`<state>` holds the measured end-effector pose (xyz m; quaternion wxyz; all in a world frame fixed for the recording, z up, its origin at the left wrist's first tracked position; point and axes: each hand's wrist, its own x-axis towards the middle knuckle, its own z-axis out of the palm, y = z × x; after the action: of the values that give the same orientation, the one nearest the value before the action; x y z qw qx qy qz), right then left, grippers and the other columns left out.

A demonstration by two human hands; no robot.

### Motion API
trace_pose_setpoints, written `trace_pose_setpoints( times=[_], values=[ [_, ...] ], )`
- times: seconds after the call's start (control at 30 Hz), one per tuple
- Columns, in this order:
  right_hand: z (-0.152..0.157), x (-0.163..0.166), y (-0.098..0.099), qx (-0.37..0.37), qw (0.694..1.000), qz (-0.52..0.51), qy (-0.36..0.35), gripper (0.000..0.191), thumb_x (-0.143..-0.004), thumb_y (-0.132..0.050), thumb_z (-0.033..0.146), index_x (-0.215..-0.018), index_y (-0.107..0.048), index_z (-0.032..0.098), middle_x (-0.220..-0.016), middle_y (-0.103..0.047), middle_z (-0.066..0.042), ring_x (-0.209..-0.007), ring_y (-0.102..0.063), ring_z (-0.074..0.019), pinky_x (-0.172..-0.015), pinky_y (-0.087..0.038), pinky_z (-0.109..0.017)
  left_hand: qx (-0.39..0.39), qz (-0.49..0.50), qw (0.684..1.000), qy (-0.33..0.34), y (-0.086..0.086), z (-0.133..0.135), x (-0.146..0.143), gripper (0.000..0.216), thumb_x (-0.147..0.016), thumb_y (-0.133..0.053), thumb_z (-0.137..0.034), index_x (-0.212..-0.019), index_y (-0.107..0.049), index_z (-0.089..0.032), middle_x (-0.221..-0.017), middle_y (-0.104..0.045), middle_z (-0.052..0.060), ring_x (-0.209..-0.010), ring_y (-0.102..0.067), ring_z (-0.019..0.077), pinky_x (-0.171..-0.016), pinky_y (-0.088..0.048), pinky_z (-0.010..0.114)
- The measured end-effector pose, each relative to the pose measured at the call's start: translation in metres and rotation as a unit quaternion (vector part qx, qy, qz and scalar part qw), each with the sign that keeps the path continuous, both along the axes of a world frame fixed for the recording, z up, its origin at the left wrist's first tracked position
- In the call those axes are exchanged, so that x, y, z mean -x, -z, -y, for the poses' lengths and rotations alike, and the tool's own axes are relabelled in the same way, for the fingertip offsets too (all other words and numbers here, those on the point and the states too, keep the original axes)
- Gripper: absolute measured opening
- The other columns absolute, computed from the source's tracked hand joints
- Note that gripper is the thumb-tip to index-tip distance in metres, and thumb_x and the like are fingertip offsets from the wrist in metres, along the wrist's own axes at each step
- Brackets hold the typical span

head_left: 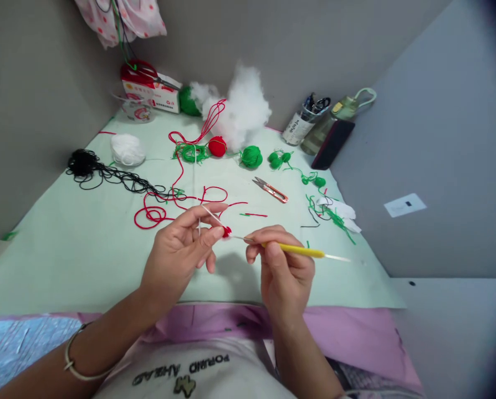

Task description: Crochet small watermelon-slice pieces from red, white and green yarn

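Grey walls (422, 133) flank one pale-green table (85, 255), one fluffy white stuffing heap (248, 105) at the back. Over its near half, the right hand (287, 271) pinches one yellow-handled metal hook (300, 250); beyond, one round white yarn ball (127, 149). The left hand (177, 249) pinches one tiny red yarn piece (226, 231), at the hook's tip!

Looked like a craft cubicle: flat grey partitions (439, 138) boxed in a pale-green-covered table (85, 266) holding round green yarn balls (251, 157).
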<state>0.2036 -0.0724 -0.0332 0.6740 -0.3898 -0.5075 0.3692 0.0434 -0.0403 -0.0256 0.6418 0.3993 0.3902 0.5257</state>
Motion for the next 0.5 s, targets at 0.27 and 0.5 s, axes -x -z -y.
trace_pose_setpoints(
  times=[0.27, 0.5],
  values=[
    [-0.0094, 0.0065, 0.0049, 0.026, 0.999, -0.019, -0.013, 0.018, -0.102, -0.063, 0.024, -0.1, -0.081, 0.027, -0.098, -0.078, -0.004, -0.078, -0.066, -0.0147, -0.068, -0.056, -0.031, 0.043, 0.044, 0.995, 0.076, 0.0033, 0.0053, -0.0069, 0.029, -0.089, -0.081, -0.026, -0.117, -0.078, -0.027, -0.09, -0.063, -0.003, -0.048, -0.045, -0.0001, -0.048, -0.053, 0.016],
    [-0.0045, 0.0047, 0.009, -0.104, 0.955, 0.271, 0.068, 0.035, -0.098, -0.064, 0.013, -0.122, -0.076, 0.035, -0.111, -0.076, -0.006, -0.1, -0.071, -0.0208, -0.083, -0.061, -0.039, 0.105, 0.109, 0.986, 0.072, -0.0029, 0.0004, -0.0104, 0.049, -0.075, -0.089, -0.015, -0.122, -0.077, -0.023, -0.078, -0.063, -0.005, -0.043, -0.037, -0.0007, -0.04, -0.041, 0.012]
  ],
)
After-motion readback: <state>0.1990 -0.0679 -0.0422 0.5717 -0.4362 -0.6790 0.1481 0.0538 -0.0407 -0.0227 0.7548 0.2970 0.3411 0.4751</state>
